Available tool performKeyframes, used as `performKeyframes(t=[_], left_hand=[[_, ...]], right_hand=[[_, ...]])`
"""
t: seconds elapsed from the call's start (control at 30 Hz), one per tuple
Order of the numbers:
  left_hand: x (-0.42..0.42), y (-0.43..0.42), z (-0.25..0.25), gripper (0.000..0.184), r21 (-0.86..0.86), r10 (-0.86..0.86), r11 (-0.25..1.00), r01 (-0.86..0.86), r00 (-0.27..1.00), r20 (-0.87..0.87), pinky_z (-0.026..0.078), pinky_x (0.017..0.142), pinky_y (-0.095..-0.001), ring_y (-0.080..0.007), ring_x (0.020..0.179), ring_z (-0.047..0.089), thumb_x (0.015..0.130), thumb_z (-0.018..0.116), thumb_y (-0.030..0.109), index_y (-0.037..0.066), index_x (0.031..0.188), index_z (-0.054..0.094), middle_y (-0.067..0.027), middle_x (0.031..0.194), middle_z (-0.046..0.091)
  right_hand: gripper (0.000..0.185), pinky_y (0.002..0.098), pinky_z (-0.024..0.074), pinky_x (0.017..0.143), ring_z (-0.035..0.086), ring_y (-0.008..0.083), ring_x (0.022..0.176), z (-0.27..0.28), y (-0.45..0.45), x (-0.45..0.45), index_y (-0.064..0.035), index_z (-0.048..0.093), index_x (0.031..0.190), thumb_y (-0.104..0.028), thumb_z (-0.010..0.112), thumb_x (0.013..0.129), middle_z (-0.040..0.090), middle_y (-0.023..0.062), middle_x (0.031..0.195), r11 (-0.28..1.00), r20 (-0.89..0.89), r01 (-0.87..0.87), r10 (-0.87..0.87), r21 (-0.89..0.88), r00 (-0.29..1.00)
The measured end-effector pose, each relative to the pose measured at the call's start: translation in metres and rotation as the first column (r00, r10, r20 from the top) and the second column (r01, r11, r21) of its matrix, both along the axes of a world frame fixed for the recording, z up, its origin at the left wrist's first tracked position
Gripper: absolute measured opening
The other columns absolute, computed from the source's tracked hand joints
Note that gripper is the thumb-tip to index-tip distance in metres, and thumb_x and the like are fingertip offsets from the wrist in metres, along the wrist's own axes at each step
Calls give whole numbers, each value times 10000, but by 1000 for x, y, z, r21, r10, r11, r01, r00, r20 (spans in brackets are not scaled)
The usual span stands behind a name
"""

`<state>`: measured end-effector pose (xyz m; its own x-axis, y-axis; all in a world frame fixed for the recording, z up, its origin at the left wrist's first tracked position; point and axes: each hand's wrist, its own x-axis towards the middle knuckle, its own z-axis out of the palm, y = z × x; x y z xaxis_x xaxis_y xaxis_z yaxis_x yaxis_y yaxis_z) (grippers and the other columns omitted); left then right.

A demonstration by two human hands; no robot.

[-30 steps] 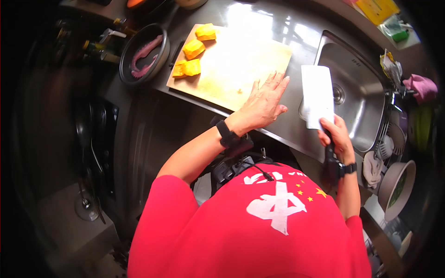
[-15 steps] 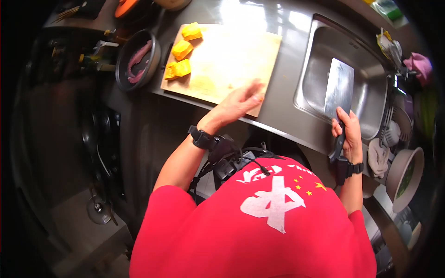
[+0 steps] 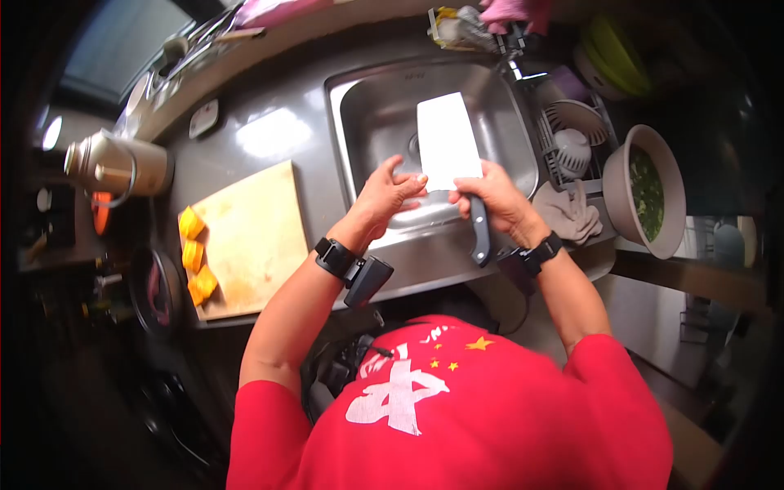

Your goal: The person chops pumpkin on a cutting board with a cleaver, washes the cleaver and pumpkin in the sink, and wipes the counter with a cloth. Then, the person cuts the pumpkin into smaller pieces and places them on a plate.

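Observation:
Over the sink (image 3: 336, 122), my right hand (image 3: 502, 200) grips a cleaver (image 3: 447, 139) where its black handle meets the broad blade. The blade points away from me and shines white with reflected light. Just left of the blade is my left hand (image 3: 388, 196), its fingers apart and holding nothing. A small orange bit seems to cling to a fingertip of that hand. To the left, a wooden cutting board (image 3: 257, 233) lies on the counter, with chunks of orange pumpkin (image 3: 193, 255) along its left edge.
A dark pan (image 3: 155, 294) with pinkish meat stands left of the board, and a metal thermos jug (image 3: 122, 166) behind it. Right of the sink are a cloth (image 3: 567, 211), a dish rack (image 3: 563, 135) and a bowl of greens (image 3: 663, 192).
My view has swung right towards the sink. My left hand has left the cutting board and come over the sink beside the cleaver, which my right hand still holds.

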<state>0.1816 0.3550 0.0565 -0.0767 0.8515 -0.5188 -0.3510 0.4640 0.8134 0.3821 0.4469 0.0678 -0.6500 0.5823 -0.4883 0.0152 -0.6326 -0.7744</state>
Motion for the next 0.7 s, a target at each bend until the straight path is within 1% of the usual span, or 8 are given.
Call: performKeyframes(t=[0.1,0.13,0.27,0.37,0.43,0.53,0.6,0.7], left_hand=[[14,31,-29,421,-106,20,994,37,871,492,535,925,-469,-269,1015,663,918,688,158,-5,1253,493,-135,1087,641],[22,40,-23,244,-86,5,996,36,903,429,536,929,-458,-251,953,674,902,702,136,30,1073,564,-105,1041,656],[34,72,-42,102,-152,100,987,-55,946,308,548,850,-371,-206,828,669,920,674,116,45,931,602,-82,901,674],[23,102,-72,108,-177,212,968,-177,956,203,556,821,-348,-193,837,672,946,648,152,55,919,608,-85,894,679],[28,112,-49,267,-185,311,927,-326,944,-107,541,773,-331,-202,891,686,1003,560,300,53,918,612,-108,899,703],[33,115,-45,588,-199,101,973,-115,992,-80,518,840,-377,-242,964,671,998,444,539,9,1240,521,-158,1063,681],[54,117,-26,898,-187,-69,980,72,997,20,498,895,-407,-278,1048,641,934,415,699,-10,1473,299,-192,1188,630],[73,133,-24,634,-127,-136,975,180,946,295,510,914,-460,-317,1066,619,1001,448,543,-34,1261,482,-214,1197,615]], right_hand=[[235,237,527,514,641,118,568,-12,17,4,35,565,1088,-44,630,877,667,105,759,996,-70,-49,54,77,996],[232,241,525,527,645,123,580,-9,21,6,36,558,1071,-47,635,869,664,100,755,996,-86,-54,61,76,994],[214,244,518,535,631,129,575,-10,41,17,27,511,1005,-39,629,839,649,86,737,997,-38,-17,20,81,999],[196,283,529,556,645,169,597,-9,55,30,31,527,987,-52,615,833,654,116,742,995,47,-4,-1,96,999],[178,330,546,582,665,219,619,-5,60,37,35,542,964,-61,601,826,664,149,748,995,146,-8,-7,103,989],[161,515,522,774,656,446,840,0,65,39,47,600,862,-94,552,799,649,304,840,500,615,-449,-234,740,753],[149,511,525,762,662,434,848,-1,64,31,41,604,869,-87,554,809,652,301,831,457,659,-516,-243,725,712],[136,502,531,755,664,412,860,-6,61,15,36,608,910,-58,567,821,652,291,867,381,707,-607,-226,697,670]])
